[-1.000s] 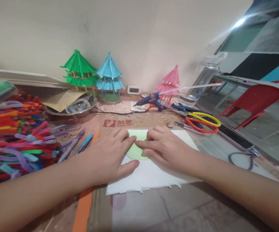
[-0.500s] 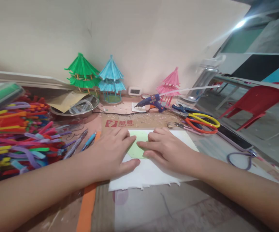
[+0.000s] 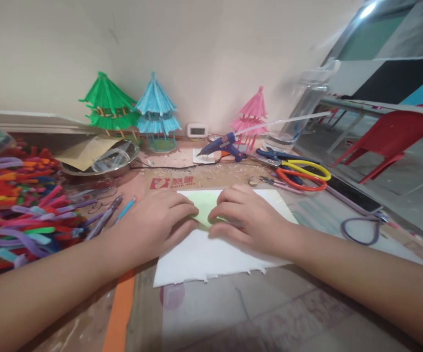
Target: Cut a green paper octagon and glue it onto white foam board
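A small light green paper piece (image 3: pixel 207 208) lies on a white foam sheet (image 3: pixel 211 256) in the middle of the table. My left hand (image 3: pixel 156 225) and my right hand (image 3: pixel 246 217) rest side by side on the green piece. The fingers of both curl over it and pinch its lower part, so most of it is hidden under them. Only its upper edge shows between the two hands.
A heap of coloured pipe cleaners (image 3: pixel 17 205) fills the left. Pens (image 3: pixel 105 220) lie beside it. At the back stand green (image 3: pixel 109 105), blue (image 3: pixel 156 112) and pink pagoda models (image 3: pixel 251 117), a blue glue gun (image 3: pixel 221 146), scissors (image 3: pixel 295 173) and a metal bowl (image 3: pixel 105 164). A red chair (image 3: pixel 387 142) stands right.
Both hands have closed in over the green piece, and their fingers now curl and cover its lower rounded part. The view has tilted slightly.
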{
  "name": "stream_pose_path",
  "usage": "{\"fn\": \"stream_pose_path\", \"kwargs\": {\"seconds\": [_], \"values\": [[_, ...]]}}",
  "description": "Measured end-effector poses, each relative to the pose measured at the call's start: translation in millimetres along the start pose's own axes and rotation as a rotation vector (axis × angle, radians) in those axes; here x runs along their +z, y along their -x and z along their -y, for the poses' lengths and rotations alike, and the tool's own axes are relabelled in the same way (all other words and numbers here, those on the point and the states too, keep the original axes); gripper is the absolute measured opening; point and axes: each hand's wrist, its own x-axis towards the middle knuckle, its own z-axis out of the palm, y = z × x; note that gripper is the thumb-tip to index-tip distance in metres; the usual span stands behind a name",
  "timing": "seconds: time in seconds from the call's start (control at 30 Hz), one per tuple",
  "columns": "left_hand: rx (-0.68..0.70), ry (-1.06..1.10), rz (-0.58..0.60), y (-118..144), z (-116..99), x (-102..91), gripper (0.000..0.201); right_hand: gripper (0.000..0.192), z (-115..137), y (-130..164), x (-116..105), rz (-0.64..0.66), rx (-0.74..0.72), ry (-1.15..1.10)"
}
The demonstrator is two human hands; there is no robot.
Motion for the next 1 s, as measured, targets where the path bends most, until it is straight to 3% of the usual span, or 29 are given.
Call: {"fn": "stream_pose_path", "kwargs": {"seconds": [0.1,0.27,0.37,0.6,0.8,0.87,1.0], "values": [[-0.007,0.056,-0.038,-1,1,1.8,0.023,0.035,0,1,-1,-0.011,0.008,-0.036],[-0.206,0.181,-0.027,-2,0,2.9,0.021,0.011,-5,0,4,-0.031,0.186,0.035],[-0.281,0.222,-0.012,-4,0,3.3,0.021,0.011,-7,-1,8,-0.062,0.270,-0.017],[-0.274,0.240,-0.015,-3,3,2.2,0.023,0.016,-10,-5,-7,-0.089,0.301,-0.126],[-0.126,0.147,-0.061,5,2,5.1,0.022,0.011,-50,-6,-28,-0.234,0.579,-0.187],[-0.113,0.137,-0.062,7,-1,3.9,0.021,0.016,-69,-5,-26,-0.221,0.700,-0.220],[-0.088,0.004,-0.038,10,-10,-3.6,0.023,0.040,-103,-8,-18,-0.224,0.726,-0.176]]}}
